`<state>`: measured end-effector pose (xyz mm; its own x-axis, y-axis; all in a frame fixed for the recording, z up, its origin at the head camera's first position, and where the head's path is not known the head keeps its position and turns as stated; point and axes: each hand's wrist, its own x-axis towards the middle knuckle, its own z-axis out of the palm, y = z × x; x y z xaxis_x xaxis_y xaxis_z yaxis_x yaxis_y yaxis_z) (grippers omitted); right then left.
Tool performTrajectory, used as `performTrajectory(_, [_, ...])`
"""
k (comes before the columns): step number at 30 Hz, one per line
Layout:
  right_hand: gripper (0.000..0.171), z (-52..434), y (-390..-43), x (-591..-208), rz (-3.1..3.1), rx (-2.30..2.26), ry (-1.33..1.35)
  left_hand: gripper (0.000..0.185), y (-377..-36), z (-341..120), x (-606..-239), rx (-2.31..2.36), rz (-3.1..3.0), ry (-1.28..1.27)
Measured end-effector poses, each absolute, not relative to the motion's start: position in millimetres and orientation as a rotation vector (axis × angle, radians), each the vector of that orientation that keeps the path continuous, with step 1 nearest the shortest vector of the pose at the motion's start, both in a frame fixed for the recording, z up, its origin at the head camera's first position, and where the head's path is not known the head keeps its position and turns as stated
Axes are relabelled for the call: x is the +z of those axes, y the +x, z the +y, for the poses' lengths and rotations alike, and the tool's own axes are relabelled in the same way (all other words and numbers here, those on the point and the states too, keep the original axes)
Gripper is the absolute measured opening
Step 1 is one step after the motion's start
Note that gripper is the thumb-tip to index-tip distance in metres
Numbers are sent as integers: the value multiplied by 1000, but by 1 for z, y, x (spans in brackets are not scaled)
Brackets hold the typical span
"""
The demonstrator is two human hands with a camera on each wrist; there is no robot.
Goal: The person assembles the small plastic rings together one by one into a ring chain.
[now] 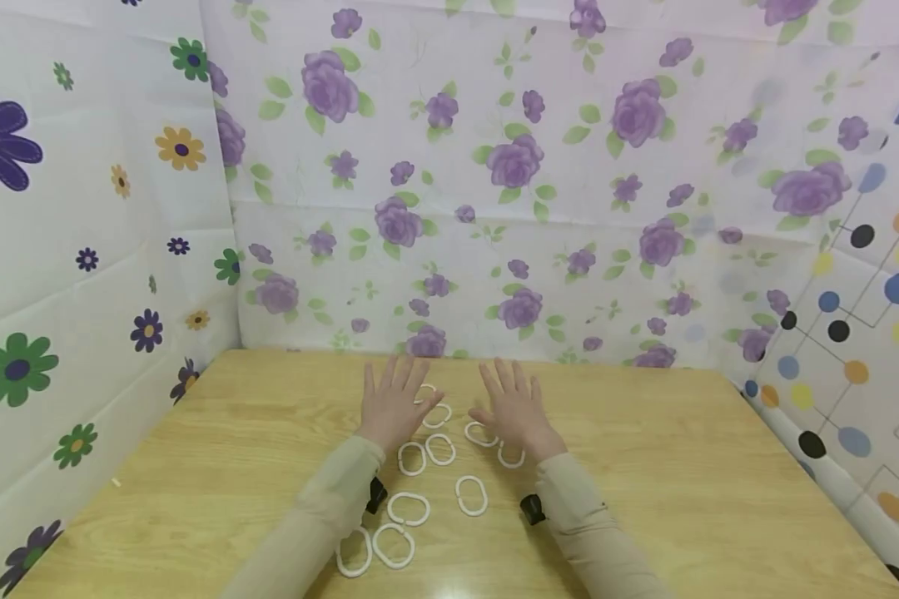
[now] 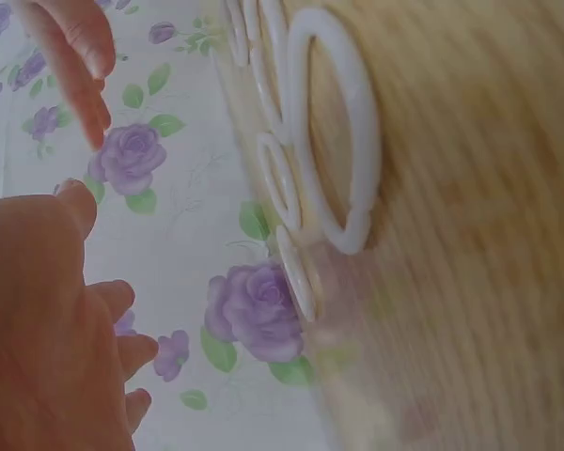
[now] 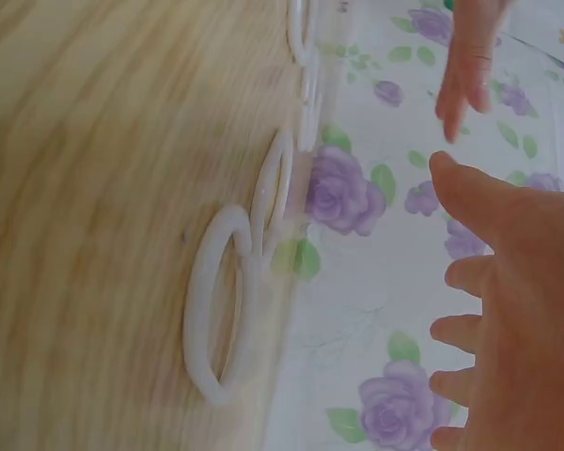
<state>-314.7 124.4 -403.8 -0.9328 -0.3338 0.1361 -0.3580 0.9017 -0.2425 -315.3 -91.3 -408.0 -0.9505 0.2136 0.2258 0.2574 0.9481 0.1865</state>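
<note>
Several white oval plastic links, each with a small gap in its ring, lie loose on the wooden table. My left hand point(image 1: 391, 409) is held over the table's far half, palm down with fingers spread, and grips nothing. Close by its thumb are a few links, one of them a link point(image 1: 453, 450) just below the thumb side. My right hand point(image 1: 520, 413), also spread and holding nothing, hovers near two links, partly covering them. Both wrist views show the hands raised off the table, with a link point(image 2: 365, 141) under the left wrist and another link point(image 3: 197, 305) under the right.
The wooden table point(image 1: 667, 466) reaches back to a flower-printed sheet point(image 1: 464, 258). Patterned sheets also stand at the left and right sides. A link point(image 1: 484, 501) lies between the forearms, and more links lie beside the left forearm. A small pale scrap point(image 1: 116, 482) is at the left edge.
</note>
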Motion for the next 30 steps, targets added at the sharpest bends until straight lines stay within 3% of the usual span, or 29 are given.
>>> performTrajectory(7, [79, 120, -313, -406, -2953, 452, 557, 67, -318, -94, -415, -319, -2977, -455])
performTrajectory(18, [79, 121, -311, -402, -3239, 482, 714, 73, -326, -92, -423, -435, -3153, -878])
performTrajectory(24, [74, 119, -315, -403, -3320, 463, 712, 79, -330, -89, -422, -596, -3214, -851])
performTrajectory(30, [62, 115, -319, -405, -3307, 532, 768, 72, -332, -89, -421, -783, -3171, -776])
